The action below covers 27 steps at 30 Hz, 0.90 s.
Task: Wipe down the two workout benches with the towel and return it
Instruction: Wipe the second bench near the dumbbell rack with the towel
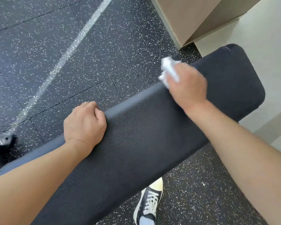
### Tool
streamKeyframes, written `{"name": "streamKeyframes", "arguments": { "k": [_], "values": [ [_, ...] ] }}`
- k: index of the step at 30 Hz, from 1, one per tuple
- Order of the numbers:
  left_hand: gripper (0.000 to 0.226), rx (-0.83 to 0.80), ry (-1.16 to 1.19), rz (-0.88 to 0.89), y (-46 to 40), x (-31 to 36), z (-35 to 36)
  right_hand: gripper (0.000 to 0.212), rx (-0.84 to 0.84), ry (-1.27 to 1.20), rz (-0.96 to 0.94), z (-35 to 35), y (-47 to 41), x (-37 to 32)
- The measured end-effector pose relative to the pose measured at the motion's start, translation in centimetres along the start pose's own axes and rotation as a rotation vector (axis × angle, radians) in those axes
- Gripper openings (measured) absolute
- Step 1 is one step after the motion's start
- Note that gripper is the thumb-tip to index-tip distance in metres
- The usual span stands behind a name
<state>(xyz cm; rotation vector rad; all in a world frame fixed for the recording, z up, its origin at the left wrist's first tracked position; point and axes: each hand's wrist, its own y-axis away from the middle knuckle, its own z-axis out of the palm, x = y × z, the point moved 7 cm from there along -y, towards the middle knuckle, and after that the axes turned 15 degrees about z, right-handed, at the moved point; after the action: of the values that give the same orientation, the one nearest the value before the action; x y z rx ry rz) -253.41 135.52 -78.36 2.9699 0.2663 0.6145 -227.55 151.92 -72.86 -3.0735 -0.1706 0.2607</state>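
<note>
Two hands share the work: the left hand [84, 123], fingers curled over the bench [152, 143] edge at nine o'clock, steadies it, while the right hand [187, 85] clutches the towel [168, 69], pressed on the pad at two o'clock.

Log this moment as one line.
right hand: wiping with towel | left hand: gripping bench edge | stage: wiping

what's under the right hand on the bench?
A crumpled white towel sticks out past the fingers of the right hand, pressed on the black bench pad. The hand covers the rest of the towel and the pad beneath it.
</note>
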Motion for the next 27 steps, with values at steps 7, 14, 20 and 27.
{"name": "streamKeyframes", "arguments": {
  "k": [7, 14, 20, 27],
  "values": [
    [0.023, -0.012, 0.076, -0.048, 0.0, -0.1, -0.4, 0.03, -0.004, -0.18, 0.141, 0.2, 7.9, -6.1],
    [0.029, -0.104, 0.067, 0.156, 0.2, 1.5, -0.4, 0.016, 0.002, -0.237, -0.209, 0.7, 18.3, -11.6],
    [0.055, -0.275, -0.017, 0.459, 0.4, 3.5, 0.4, 0.035, 0.246, 0.175, -0.301, -1.3, 12.7, -1.0],
    [0.058, -0.31, 0.063, 0.397, -1.3, 6.8, 0.9, 0.033, 0.118, -0.152, 0.221, -2.1, 11.8, 6.9]
  ]
}}
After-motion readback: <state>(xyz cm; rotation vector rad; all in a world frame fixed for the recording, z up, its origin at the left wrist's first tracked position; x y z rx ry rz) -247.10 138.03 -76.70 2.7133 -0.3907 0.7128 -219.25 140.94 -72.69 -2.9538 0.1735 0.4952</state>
